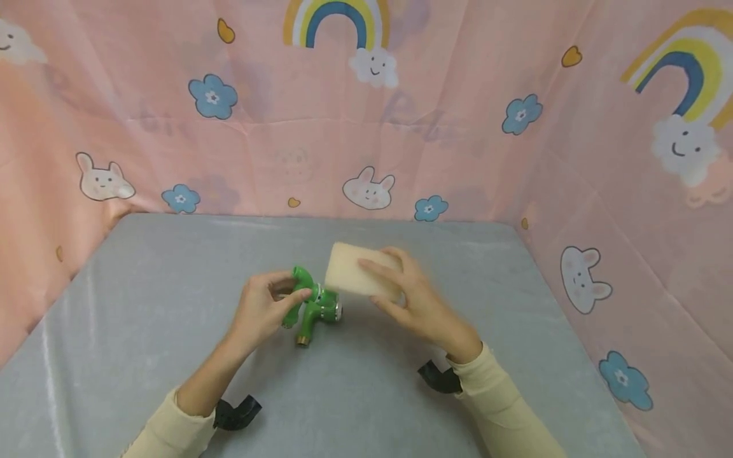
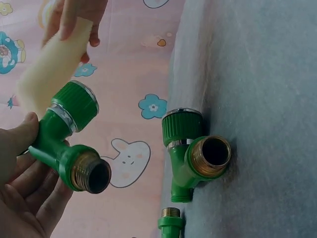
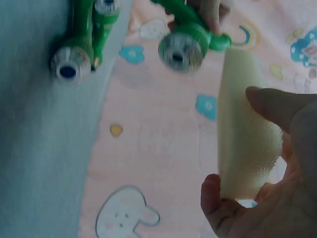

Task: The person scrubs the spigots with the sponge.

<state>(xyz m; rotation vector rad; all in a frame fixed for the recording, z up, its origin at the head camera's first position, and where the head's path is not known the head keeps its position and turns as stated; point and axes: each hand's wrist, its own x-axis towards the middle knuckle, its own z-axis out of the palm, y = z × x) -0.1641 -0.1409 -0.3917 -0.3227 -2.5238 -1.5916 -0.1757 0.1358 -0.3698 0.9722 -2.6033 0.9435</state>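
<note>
My left hand (image 1: pixel 263 308) grips a green faucet (image 2: pixel 52 131) with a ribbed cap, a silver ring and a brass-coloured threaded end, thumb on one side and fingers behind. In the left wrist view it hangs above the table. A cream sponge (image 1: pixel 357 270) is held by my right hand (image 1: pixel 418 302), thumb and fingers on opposite faces. The sponge is just to the right of the held faucet. Below the left hand, a second green faucet (image 2: pixel 181 158) lies on the table, with another green faucet (image 2: pixel 171 227) partly in view beside it.
The grey cloth-covered table (image 1: pixel 366 401) reaches back to a pink patterned curtain (image 1: pixel 321 140), which also hangs along both sides. Black curved pieces (image 1: pixel 237 413) stick out by both wrists, next to the cream sleeves (image 1: pixel 504 407).
</note>
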